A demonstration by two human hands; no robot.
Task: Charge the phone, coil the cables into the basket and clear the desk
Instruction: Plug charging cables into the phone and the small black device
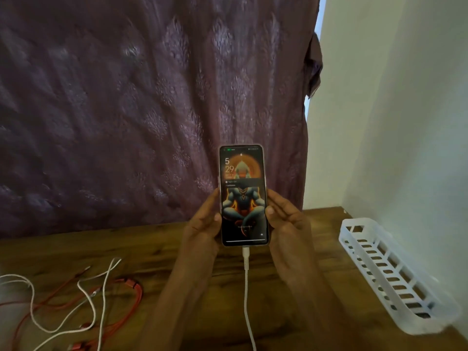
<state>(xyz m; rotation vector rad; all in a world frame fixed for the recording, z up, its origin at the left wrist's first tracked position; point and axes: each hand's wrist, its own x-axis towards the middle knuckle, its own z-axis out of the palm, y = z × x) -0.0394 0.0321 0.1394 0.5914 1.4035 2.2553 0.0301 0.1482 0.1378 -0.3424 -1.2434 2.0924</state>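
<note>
I hold a phone (243, 196) upright above the wooden desk (157, 249), its screen lit with a lock-screen picture. My left hand (202, 231) grips its left edge and my right hand (286, 224) grips its right edge, thumbs on the front. A white cable (247, 300) is plugged into the phone's bottom port and hangs down toward the lower edge of the view. On the desk at the left, loose white cables (83, 295) and red cables (126, 292) lie tangled together.
A white slotted plastic basket (390, 272) lies along the desk's right side by the pale wall (405, 122). A purple patterned curtain (126, 97) hangs behind the desk.
</note>
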